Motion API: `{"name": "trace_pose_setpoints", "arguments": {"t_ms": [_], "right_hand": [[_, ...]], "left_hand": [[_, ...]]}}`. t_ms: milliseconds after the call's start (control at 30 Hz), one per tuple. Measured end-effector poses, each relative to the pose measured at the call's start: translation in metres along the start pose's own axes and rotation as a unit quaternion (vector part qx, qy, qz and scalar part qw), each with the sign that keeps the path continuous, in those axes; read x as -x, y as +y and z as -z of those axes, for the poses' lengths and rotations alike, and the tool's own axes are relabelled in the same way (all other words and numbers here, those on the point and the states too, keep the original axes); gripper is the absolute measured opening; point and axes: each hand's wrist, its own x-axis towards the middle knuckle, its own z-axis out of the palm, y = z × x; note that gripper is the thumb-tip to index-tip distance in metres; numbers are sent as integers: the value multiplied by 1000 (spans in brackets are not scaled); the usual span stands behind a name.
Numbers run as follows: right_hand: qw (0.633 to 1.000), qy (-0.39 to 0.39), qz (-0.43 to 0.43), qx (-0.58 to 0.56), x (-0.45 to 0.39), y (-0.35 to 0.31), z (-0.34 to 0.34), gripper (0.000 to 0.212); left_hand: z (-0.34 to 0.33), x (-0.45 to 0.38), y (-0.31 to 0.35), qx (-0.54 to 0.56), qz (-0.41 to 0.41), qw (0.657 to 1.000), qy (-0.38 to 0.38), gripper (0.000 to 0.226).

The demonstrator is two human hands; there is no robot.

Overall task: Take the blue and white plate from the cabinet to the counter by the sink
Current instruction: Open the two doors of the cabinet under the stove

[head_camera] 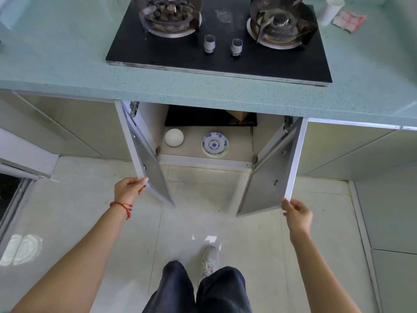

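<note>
The blue and white plate (214, 144) lies flat on the cabinet floor (239, 145), right of centre, under the stove. Both cabinet doors stand swung outward. My left hand (129, 188) grips the lower edge of the left door (146, 159); a red string circles that wrist. My right hand (296, 214) holds the bottom corner of the right door (270, 175). Both hands are well in front of the plate and apart from it.
A white upturned bowl (174, 137) sits left of the plate. A black mat and a cardboard corner lie at the cabinet's back. Above is the speckled green counter (67, 71) with a black two-burner gas hob (216, 39) and a white cup (330, 10). My legs stand on the tiled floor.
</note>
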Motion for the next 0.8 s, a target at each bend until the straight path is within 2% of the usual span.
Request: {"name": "trace_pose_setpoints", "arguments": {"t_ms": [133, 333, 600, 700, 800], "right_hand": [[1000, 18, -3, -7, 1, 1, 4, 14], [997, 59, -28, -35, 7, 3, 9, 21], [987, 111, -67, -95, 8, 10, 20, 28], [982, 109, -77, -133, 20, 15, 18, 39], [983, 85, -83, -137, 35, 20, 5, 36]], "left_hand": [[13, -1, -6, 10, 6, 1000, 9, 13], [32, 0, -14, -9, -10, 1000, 16, 20], [49, 4, -24, -17, 4, 997, 72, 15], [52, 11, -34, -4, 37, 995, 89, 25], [49, 24, -40, 18, 49, 997, 52, 26]]}}
